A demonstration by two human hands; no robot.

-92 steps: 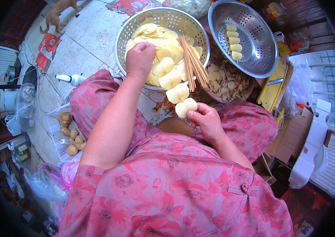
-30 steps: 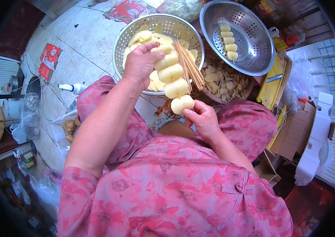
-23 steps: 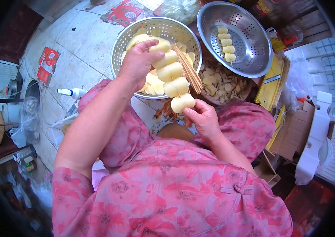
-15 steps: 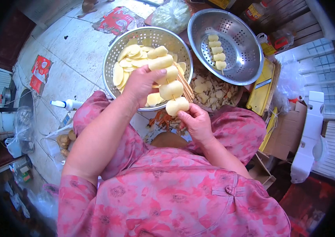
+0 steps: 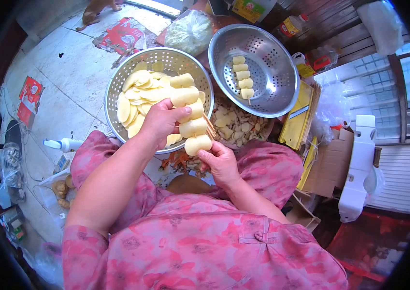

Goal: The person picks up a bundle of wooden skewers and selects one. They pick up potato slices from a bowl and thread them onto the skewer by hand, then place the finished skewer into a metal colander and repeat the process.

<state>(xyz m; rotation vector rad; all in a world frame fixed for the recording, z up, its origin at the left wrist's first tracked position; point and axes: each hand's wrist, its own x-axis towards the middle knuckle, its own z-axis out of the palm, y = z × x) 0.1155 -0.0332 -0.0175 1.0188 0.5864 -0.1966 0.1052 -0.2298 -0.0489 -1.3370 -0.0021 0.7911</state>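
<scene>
Pale slices, folded and threaded in a row, form a skewer held over the near right part of a perforated metal bowl. My left hand grips its middle from the left, thumb on top. My right hand pinches the lowest piece at the near end. Loose pale slices fill the bowl, and thin wooden sticks lie beside the held skewer. To the right, a second perforated metal bowl holds another skewer of folded slices.
Scraps and slices lie below the second bowl. A plastic bag stands behind. Cardboard and white foam are at the right. A white bottle and potatoes lie left; an animal is far off.
The view has shifted, so the bowls and both hands appear further left and lower. Both hands keep their hold on the skewer.
</scene>
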